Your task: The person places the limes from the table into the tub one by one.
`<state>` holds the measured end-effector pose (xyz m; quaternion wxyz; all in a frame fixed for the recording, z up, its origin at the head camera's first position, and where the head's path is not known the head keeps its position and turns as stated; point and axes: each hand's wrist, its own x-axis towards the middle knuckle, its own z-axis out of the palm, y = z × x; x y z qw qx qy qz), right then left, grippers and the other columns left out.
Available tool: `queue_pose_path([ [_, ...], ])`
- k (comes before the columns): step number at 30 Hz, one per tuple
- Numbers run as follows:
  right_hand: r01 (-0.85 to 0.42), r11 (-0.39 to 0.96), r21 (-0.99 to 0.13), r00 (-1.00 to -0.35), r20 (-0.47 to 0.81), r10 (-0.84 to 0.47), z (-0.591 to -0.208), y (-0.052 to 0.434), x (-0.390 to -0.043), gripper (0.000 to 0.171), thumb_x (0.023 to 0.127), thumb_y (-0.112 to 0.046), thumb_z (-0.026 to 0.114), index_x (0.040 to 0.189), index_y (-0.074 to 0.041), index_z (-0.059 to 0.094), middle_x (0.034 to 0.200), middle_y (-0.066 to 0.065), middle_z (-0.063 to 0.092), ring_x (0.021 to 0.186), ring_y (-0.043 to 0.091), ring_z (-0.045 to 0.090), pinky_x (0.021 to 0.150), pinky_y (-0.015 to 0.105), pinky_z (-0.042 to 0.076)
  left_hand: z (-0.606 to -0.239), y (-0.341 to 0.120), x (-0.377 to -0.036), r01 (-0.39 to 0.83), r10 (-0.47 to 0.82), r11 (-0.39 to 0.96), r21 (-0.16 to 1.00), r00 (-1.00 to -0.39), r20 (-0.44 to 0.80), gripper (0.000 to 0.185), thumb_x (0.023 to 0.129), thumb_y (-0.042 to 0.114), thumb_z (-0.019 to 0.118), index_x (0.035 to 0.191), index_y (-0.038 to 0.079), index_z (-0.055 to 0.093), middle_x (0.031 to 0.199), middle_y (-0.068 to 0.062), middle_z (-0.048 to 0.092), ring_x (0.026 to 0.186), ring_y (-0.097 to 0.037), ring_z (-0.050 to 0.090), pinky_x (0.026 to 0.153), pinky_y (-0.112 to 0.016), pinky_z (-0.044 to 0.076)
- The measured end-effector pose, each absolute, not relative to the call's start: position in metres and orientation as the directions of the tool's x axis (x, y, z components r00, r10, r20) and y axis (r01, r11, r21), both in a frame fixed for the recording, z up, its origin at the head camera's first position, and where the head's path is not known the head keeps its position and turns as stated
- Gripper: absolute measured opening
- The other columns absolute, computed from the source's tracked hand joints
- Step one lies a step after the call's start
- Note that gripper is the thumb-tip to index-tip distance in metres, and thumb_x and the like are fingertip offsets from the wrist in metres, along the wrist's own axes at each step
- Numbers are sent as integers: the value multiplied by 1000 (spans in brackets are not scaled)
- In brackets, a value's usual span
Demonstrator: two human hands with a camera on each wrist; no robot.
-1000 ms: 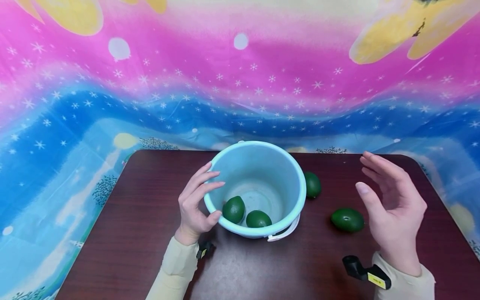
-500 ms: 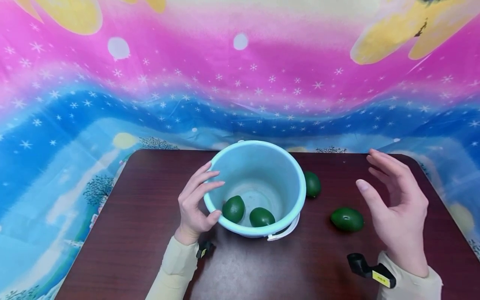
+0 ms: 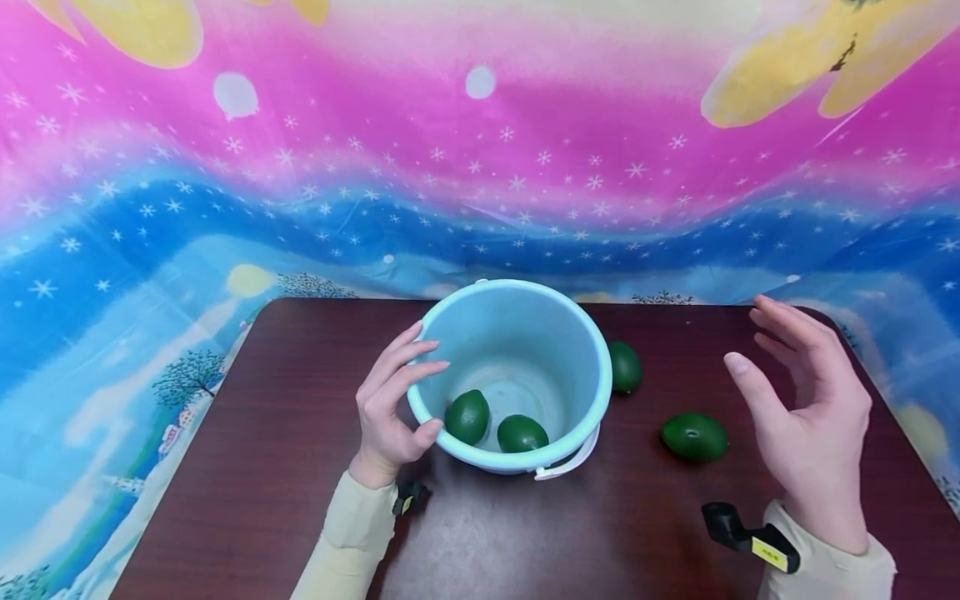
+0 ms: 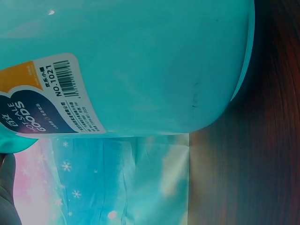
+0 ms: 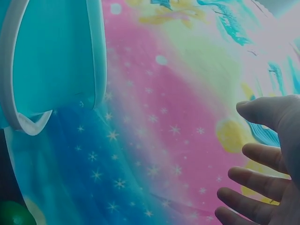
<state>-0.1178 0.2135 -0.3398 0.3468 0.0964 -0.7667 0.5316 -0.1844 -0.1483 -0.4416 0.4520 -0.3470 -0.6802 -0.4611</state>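
A light blue bucket [image 3: 517, 292] stands on the table, its open top tilted into the head view. My left hand [image 3: 390, 408] holds the bucket's left rim, fingertips reaching over the edge and thumb lying on the rim. The left wrist view shows the bucket's labelled outer wall [image 4: 154, 84]. Inside lie two avocados, one [image 3: 467, 417] at the left and another [image 3: 522, 433] beside it. On the table are a third avocado [image 3: 694, 437] and one [image 3: 626, 367] partly hidden behind the bucket. My right hand [image 3: 813, 417] hovers right of the nearer avocado, fingers spread, holding nothing.
The dark wooden table [image 3: 495, 542] carries the bucket. A white handle [image 3: 570, 465] hangs at the bucket's front right. Behind the table hangs a pink and blue printed cloth [image 3: 420, 150]. A black camera mount [image 3: 750, 537] is strapped to the right wrist.
My right hand has drifted a little to the right, away from the bucket. Inside, the right avocado has rolled slightly and settled. The left hand stays on the rim.
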Motion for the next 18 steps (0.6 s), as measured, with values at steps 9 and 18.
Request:
queue_pose_path([
  [9,-466,451,-761,-737,616,279,-339,220,-115,49,88,8,70,136,6,60,136,18,60,124,20,58,106,25,44,-442,-149,-184,889,57,340,306,-345,937,65,94,61,57,99,0,77,108,-24,70,115,-51,60,100,-53,51],
  [18,-310,555,-772,-794,531,296,-350,241,-114,56,89,5,72,142,-7,60,140,9,59,125,15,57,105,22,43,-443,-149,-182,892,58,329,310,-347,936,64,93,60,58,99,-1,76,108,-24,70,115,-52,60,99,-53,52],
])
